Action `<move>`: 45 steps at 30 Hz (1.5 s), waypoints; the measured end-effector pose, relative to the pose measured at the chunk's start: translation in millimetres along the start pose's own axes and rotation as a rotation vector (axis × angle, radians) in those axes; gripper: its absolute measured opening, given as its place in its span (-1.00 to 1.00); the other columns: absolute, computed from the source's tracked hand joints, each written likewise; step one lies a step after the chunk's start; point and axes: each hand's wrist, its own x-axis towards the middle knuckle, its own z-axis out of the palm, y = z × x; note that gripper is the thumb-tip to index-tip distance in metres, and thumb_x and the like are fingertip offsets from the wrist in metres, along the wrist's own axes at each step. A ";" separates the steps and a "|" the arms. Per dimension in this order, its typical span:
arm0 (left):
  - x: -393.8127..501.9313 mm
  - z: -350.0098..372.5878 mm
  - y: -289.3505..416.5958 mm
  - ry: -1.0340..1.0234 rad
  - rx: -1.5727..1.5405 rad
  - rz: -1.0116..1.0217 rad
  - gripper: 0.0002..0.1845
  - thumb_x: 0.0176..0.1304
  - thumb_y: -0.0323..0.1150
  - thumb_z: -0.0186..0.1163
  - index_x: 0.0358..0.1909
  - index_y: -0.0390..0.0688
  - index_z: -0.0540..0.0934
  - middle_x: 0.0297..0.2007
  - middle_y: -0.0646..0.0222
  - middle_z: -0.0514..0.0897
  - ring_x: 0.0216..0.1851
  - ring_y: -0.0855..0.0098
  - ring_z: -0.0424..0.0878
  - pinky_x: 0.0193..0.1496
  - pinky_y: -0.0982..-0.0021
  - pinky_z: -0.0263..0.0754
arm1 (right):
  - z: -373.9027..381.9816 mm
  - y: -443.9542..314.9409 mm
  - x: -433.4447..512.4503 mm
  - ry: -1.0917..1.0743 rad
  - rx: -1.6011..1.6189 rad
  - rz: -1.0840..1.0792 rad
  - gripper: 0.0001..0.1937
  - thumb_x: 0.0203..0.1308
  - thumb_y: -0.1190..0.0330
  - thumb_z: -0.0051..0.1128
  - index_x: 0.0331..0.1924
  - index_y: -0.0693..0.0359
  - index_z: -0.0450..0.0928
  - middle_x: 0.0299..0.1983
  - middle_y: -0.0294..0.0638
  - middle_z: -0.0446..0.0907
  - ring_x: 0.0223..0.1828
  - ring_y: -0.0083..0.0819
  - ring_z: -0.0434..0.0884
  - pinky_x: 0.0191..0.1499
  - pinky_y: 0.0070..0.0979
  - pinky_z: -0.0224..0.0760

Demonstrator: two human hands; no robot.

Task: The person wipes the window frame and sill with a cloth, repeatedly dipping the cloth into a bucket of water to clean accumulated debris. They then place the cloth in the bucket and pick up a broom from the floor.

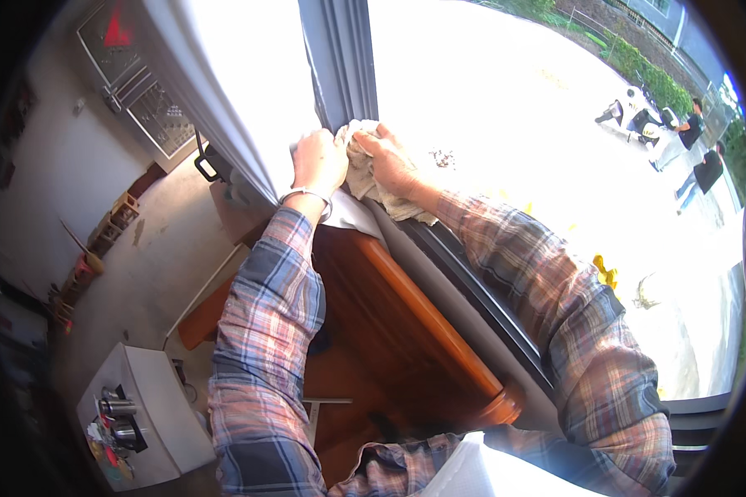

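Observation:
My right hand (390, 163) grips a crumpled beige cloth (363, 164) and presses it into the lower corner of a dark window frame (346, 59). Part of the cloth hangs down over the dark sill track (472, 279). Right beside it, my left hand (321, 163) is curled at the edge of a white curtain (248, 81), close to the cloth. Its fingertips are hidden, so what they grip does not show. A bracelet circles the left wrist. The curtain's lower end (352, 214) drapes over the top of a polished wooden headboard (435, 317).
Beyond the window lies bright ground, with two people (690, 130) near a parked motor scooter (640, 118). Indoors, a white cabinet (155, 410) carries metal vessels (118, 407). Small wooden stools (123, 211) line the wall, and a glazed metal door (143, 87) stands at upper left.

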 end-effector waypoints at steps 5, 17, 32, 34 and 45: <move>-3.7 -13.0 4.4 0.035 -0.274 -0.070 -0.57 0.41 -0.10 0.06 -0.36 -0.31 0.63 -0.38 -0.11 0.67 -0.23 -0.12 0.65 -0.13 0.03 0.52 | -32.4 -5.0 -11.8 0.178 0.076 -0.041 -0.47 0.11 0.66 -0.08 0.22 0.17 0.52 0.08 0.16 0.48 0.11 0.10 0.53 0.15 -0.19 0.43; -6.5 -34.8 2.3 -0.168 -0.975 -0.288 -0.36 0.48 0.13 -0.10 0.07 -0.35 0.46 -0.14 0.21 0.57 -0.36 0.40 0.68 -0.42 0.50 0.56 | -128.5 -21.3 -33.1 0.561 0.196 -0.356 -0.52 0.07 0.76 0.01 0.14 0.38 0.51 -0.07 0.05 0.56 -0.05 -0.13 0.64 0.00 -0.42 0.49; -28.5 -31.1 22.6 -0.293 -1.053 -0.296 -0.30 0.45 0.11 -0.01 0.27 -0.38 0.37 0.00 0.18 0.50 -0.18 0.39 0.56 -0.28 0.41 0.57 | -167.8 -52.5 -57.3 0.656 0.772 -0.271 -0.50 0.29 0.63 -0.04 0.34 0.45 0.31 0.27 0.05 0.45 0.33 -0.27 0.40 0.37 -0.41 0.22; -36.3 -28.7 33.5 -0.357 -1.113 -0.244 -0.36 0.42 0.15 0.01 0.11 -0.29 0.46 -0.11 0.28 0.48 -0.19 0.47 0.53 -0.33 0.49 0.57 | -168.2 -59.9 -63.3 0.599 0.919 -0.182 -0.50 0.32 0.62 -0.07 0.35 0.44 0.29 0.25 0.00 0.47 0.30 -0.31 0.42 0.36 -0.42 0.23; -209.5 -98.9 71.7 0.157 -0.300 0.485 -0.44 0.25 -0.34 0.24 0.26 -0.30 0.40 0.15 0.01 0.54 0.17 0.04 0.53 0.24 0.19 0.42 | -125.0 -110.2 -141.0 -0.264 1.417 -0.249 -0.70 0.34 0.56 -0.06 0.10 0.44 0.53 0.08 -0.18 0.57 0.08 -0.52 0.55 0.13 -0.52 0.43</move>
